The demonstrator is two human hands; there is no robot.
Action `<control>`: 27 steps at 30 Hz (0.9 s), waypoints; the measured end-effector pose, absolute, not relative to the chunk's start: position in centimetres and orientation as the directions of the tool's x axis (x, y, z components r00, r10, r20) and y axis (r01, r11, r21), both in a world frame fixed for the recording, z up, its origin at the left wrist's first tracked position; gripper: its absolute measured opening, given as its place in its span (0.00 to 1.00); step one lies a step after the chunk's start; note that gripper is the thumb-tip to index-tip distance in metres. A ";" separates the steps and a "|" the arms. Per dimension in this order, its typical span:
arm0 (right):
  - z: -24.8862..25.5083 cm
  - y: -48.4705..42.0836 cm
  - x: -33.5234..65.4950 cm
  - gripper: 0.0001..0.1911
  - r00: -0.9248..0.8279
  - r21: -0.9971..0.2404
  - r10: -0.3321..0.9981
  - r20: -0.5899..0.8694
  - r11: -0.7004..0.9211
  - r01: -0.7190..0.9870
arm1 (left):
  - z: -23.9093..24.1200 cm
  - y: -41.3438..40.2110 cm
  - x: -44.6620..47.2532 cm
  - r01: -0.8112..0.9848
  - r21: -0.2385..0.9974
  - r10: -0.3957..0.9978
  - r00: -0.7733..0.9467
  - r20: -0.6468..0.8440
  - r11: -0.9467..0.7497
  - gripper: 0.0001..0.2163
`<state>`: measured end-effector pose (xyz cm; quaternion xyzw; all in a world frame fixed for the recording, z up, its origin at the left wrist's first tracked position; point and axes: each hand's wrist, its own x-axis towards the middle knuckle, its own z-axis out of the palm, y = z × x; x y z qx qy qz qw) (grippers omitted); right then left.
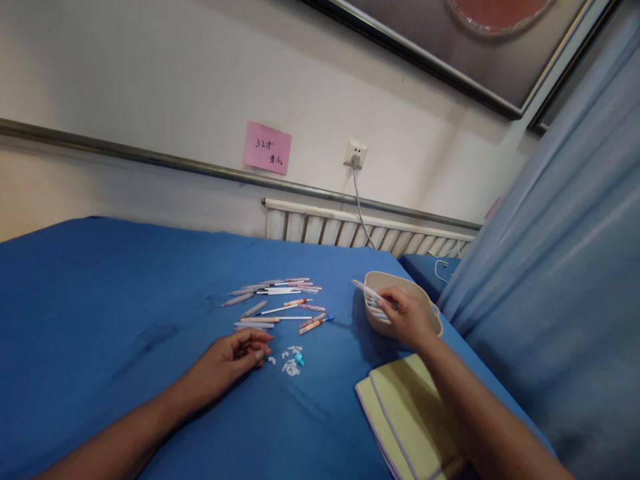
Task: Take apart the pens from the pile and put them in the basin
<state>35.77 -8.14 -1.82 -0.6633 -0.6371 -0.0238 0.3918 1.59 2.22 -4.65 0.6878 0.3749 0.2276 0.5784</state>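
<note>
My right hand point(407, 317) is closed around a pale pen point(367, 291), held slantwise over a beige basket point(400, 280) with its tip pointing up and left. More light-coloured pens lie inside the basket, partly hidden by the hand. On the blue sheet rests my left hand point(235, 357), fingers loosely curled and holding nothing that I can see. Small white pieces point(291, 367) and a turquoise piece point(299, 359) lie just right of its fingertips. Beyond them several pens point(257, 320) are spread in loose rows, among them an orange-and-white pen point(313, 325) with a blue end.
A folded yellow-green cloth point(405, 407) with purple edging lies below the basket, under my right forearm. To the right hangs a blue curtain point(560, 253). Behind the blue-covered surface point(125, 280) are a radiator point(320, 227), a metal rail and a plugged-in socket point(355, 155).
</note>
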 end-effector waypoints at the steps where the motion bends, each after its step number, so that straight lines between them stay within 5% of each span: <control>1: -1.9 -8.1 38.2 0.10 0.209 -0.462 0.857 0.472 0.038 0.886 | -4.7 2.3 1.6 0.254 0.966 0.776 0.620 -0.117 -0.057 0.16; 5: -2.8 -7.5 45.0 0.10 0.235 -0.292 0.944 0.232 -0.163 0.942 | -4.9 2.2 1.5 0.252 0.965 0.762 0.638 -0.113 -0.068 0.15; 13: -4.2 -6.2 46.0 0.11 0.136 -0.276 0.990 0.046 -0.118 0.954 | -4.8 2.5 0.5 0.300 0.952 0.749 0.644 -0.155 -0.061 0.16; 21: -4.4 -7.1 44.6 0.15 0.191 -0.048 0.982 -0.016 -0.191 0.980 | -5.3 2.6 -0.3 0.247 0.966 0.836 0.544 -0.070 -0.079 0.15; 27: -3.5 -7.0 41.4 0.18 0.259 0.106 0.961 0.094 -0.269 0.957 | -5.6 3.9 -1.0 0.166 0.980 0.932 0.359 0.047 -0.113 0.16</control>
